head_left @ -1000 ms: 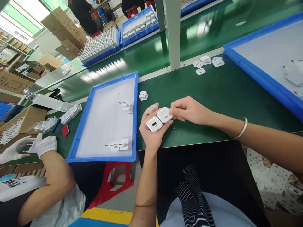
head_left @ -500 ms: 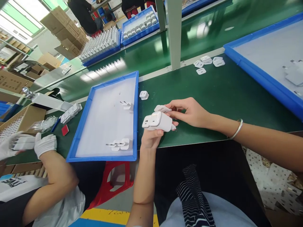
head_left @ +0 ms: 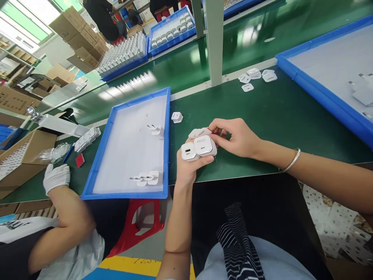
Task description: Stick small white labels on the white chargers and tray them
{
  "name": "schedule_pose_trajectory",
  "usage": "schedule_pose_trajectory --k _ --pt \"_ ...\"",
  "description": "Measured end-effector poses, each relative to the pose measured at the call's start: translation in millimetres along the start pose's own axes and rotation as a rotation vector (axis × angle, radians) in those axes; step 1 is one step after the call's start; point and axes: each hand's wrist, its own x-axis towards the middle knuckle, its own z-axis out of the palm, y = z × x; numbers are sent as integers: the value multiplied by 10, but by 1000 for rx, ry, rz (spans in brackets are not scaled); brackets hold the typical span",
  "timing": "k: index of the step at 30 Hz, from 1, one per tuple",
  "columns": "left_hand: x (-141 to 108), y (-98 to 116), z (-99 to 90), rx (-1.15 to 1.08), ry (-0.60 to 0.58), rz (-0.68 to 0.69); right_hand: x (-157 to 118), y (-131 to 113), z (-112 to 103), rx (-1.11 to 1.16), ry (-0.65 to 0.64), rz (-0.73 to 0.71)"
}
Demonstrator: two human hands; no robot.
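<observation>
Two white charger adapters sit side by side in my left hand [head_left: 188, 169], which is closed around them. The left adapter [head_left: 189, 152] and the right adapter [head_left: 203, 145] both turn their port faces up toward me. Just behind them are thin white rounded plates [head_left: 201, 132] with small print. My right hand [head_left: 237, 136] pinches the edge of one plate at its fingertips. Whether my left fingers also support the plates is hidden. A small stack of similar plates [head_left: 176, 116] lies on the green table, left of my hands.
A blue-rimmed tray [head_left: 168, 155] with a few plug adapters [head_left: 150, 178] stands to the left. Another blue tray [head_left: 323, 101] is at right. Loose plates [head_left: 247, 87] lie near the upright post [head_left: 215, 42]. A co-worker's gloved hand [head_left: 57, 178] rests at far left.
My left hand has tilted the adapters, so their port faces now show more fully. My right hand stays beside them with the plate. One of the co-worker's gloved hands has left view.
</observation>
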Motion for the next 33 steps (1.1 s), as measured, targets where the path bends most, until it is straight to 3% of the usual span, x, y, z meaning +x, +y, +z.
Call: schedule_pose_trajectory --k 5,8,11,15,17,33 --pt "-17 24 69 250 113 134 19 -10 -54 -23 75 38" --pt "9 24 131 466 260 329 51 -49 -127 276 99 179" --pt "36 3 151 569 333 446 71 -92 -171 547 -44 285" --pt "40 -10 137 611 414 486 37 -128 -122 657 -295 359" --pt "36 -7 136 620 434 489 13 -139 -80 684 -349 392" --pt "28 -28 151 669 419 514 11 -169 -25 734 -366 425"
